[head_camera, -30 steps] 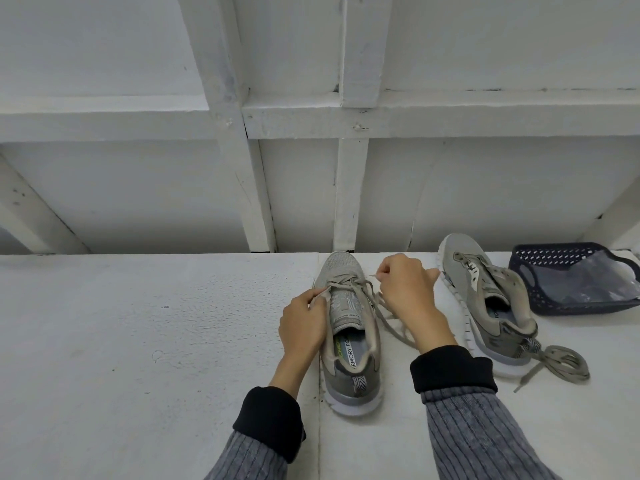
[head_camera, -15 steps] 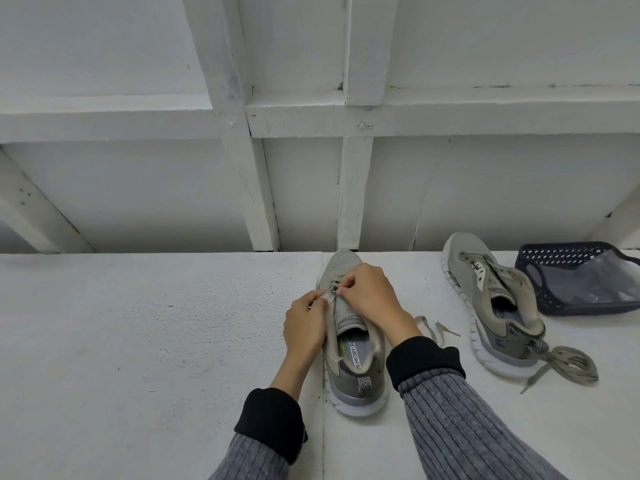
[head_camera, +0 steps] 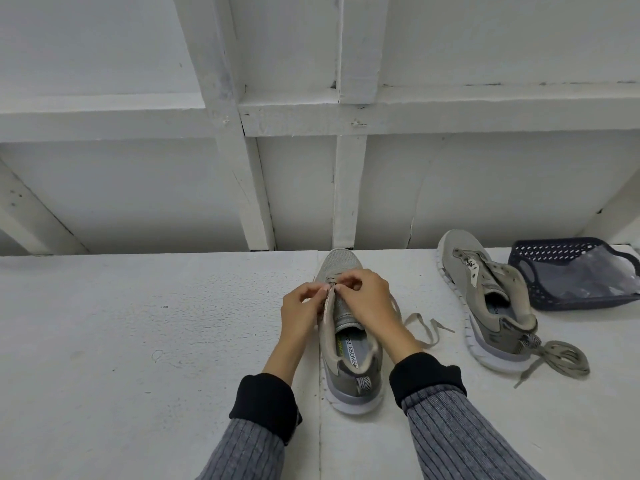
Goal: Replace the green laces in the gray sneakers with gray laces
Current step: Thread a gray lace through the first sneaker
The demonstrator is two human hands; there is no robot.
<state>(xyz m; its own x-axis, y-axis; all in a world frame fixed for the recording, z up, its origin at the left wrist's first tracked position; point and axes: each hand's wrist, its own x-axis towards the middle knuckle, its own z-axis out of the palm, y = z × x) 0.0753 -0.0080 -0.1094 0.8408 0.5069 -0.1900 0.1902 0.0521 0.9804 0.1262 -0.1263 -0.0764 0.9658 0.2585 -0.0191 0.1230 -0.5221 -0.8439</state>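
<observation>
Laces on the near sneaker [head_camera: 349, 344] are being worked at its far eyelets. This shoe sits in the middle of the worktop [head_camera: 138, 341], toe pointing away, heel near. Left hand [head_camera: 300, 315] pinches the shoe's left edge, and right hand [head_camera: 369, 303] pinches something small beside it, maybe the lace [head_camera: 420, 327] that trails off right. Both hands meet just above the tongue. Farther right lie another sneaker [head_camera: 485, 299], a loose lace bundle [head_camera: 562, 356] and a dark basket [head_camera: 568, 268].
</observation>
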